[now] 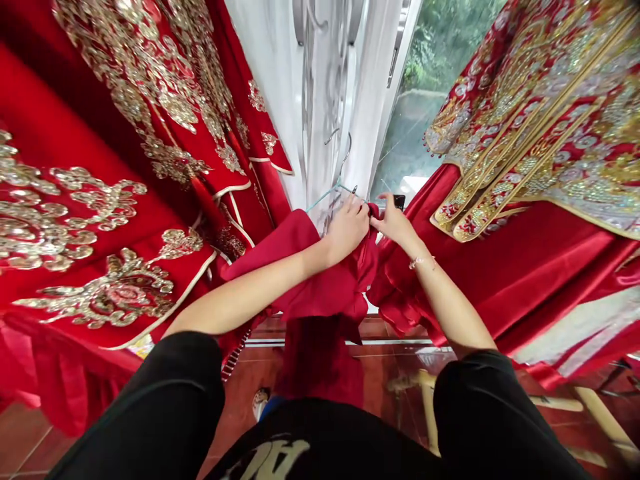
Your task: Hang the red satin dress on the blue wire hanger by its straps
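Observation:
A dark red garment [320,287] hangs in front of me in loose folds from a thin light-blue hanger [324,196] with a metal hook. My left hand [349,225] is closed on the cloth near the hanger, its fingers bent over the gathered top. Beside it, my right hand [396,223] grips the same gathered cloth, its thumb on the fabric and its index finger raised. A small dark pointed piece shows just above my left fingers; its kind is unclear. Behind my right hand is a small black object [399,201], mostly hidden.
Red robes with gold embroidery [165,73] hang close on the left. A red and gold beaded costume [540,127] hangs on the right. Ahead are a white frame [383,93] and a glass pane [440,53]. A wooden stool [427,407] stands low on the right, on red tiles.

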### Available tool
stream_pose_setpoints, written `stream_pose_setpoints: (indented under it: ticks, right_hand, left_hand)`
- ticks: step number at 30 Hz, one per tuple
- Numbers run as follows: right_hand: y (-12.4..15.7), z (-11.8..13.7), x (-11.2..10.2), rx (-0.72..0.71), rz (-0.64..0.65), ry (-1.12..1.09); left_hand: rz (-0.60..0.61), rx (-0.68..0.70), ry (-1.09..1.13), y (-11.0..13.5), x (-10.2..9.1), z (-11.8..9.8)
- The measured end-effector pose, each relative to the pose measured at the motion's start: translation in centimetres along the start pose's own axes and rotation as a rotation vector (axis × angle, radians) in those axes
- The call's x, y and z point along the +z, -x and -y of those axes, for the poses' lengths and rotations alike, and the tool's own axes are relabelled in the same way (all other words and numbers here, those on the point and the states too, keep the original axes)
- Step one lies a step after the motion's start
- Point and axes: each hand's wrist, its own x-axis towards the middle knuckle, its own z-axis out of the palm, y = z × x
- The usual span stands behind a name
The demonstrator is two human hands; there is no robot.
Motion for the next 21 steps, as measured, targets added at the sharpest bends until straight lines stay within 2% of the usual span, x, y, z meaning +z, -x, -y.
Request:
stream_pose_setpoints:
  ticks: [2, 4, 8, 12, 17, 19, 21]
  right_hand:
    - [-1.2, 0.0, 0.4, -0.034, 0.044, 0.030]
    - [-1.4, -0.2, -0.2, -0.070, 0.026, 0.013]
    - [-0.3, -0.1, -3.1, -0.114, -0.071, -0.026]
    - [0.3, 1.1, -5.7, -0.206, -0.228, 0.035]
    - [0.1, 4.0, -5.5, -0.305, -0.361, 0.135]
    - [0.8, 5.9, -5.1, -0.305, -0.363, 0.128]
    - [2.2, 7.7, -5.2, -0.294, -0.298, 0.086]
  left_hand:
    - [0.044, 0.053, -0.077, -1.5, 1.7, 0.5]
    - [0.026, 0.111, -0.109, -1.4, 2.7, 1.0]
    - [-0.033, 0.278, -0.079, -0.2, 3.6, 1.8]
    - [-0.064, 0.395, -0.023, -0.1, 3.9, 2.2]
    - [-0.166, 0.380, 0.057, 0.0, 4.6, 1.2]
    - [-0.161, 0.369, 0.070, 0.8, 5.0, 0.4]
    - [-0.110, 0.380, 0.083, 2.2, 5.1, -0.2]
